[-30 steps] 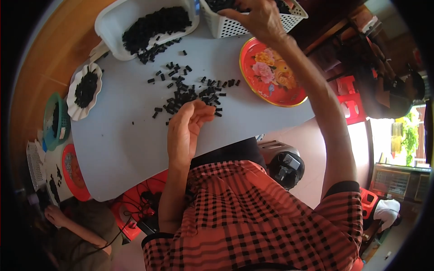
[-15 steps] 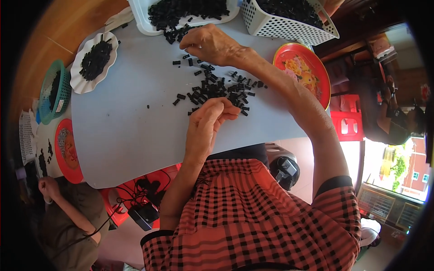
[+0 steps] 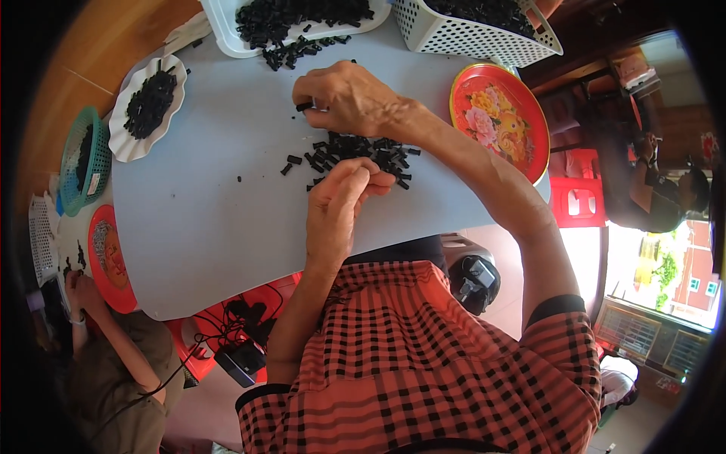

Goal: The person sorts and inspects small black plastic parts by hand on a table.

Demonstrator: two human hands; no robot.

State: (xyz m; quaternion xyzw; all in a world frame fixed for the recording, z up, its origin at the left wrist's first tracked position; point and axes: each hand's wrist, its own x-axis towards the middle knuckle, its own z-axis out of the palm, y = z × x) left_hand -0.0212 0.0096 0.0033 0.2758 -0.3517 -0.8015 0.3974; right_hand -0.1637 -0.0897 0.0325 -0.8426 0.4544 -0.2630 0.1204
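The pile (image 3: 338, 146) of black pieces lies on the table (image 3: 204, 227), between the two hands, which are apart. Beyond the pile, the right hand (image 3: 352, 94) pinches a piece (image 3: 305, 106). Just nearside, the left hand (image 3: 336, 208) curls, thumb to fingers; whether around anything, I can't tell. Right of the pile sits a red tray (image 3: 499, 125).

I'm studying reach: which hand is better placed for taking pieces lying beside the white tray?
Probably the right hand: it is nearer those pieces and the tray; the left hand is farther back, beside the pile.
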